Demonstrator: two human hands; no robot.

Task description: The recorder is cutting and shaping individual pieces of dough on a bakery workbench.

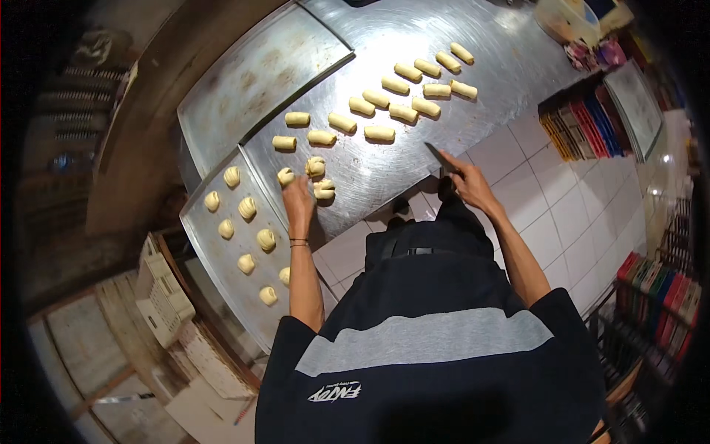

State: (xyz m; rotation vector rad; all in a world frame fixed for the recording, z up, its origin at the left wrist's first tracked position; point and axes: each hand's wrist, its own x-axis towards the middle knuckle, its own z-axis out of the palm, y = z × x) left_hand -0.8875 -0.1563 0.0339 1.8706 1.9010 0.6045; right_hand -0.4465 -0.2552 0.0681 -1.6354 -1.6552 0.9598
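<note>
My right hand (pixel 471 183) grips a knife (pixel 435 154), its blade reaching over the front edge of the metal table (pixel 503 74). At the table's left end my left hand (pixel 298 198) has its fingers curled and slightly blurred against a cut dough piece (pixel 286 176). Close by lie another split dough piece (pixel 316 166) and a third dough piece (pixel 324 189) that is opened up. Farther right, several uncut dough rolls (pixel 379 133) lie in loose slanting rows. Several shaped dough pieces (pixel 266 239) sit spaced apart on a metal tray (pixel 214 255) left of my arm.
A second metal tray (pixel 259 81) with brownish stains lies at the back left. A plastic tub (pixel 566 22) stands at the far right corner. Coloured crates (pixel 584 126) are stacked on the right, above white floor tiles (pixel 547 181). A cream plastic basket (pixel 164 292) is at lower left.
</note>
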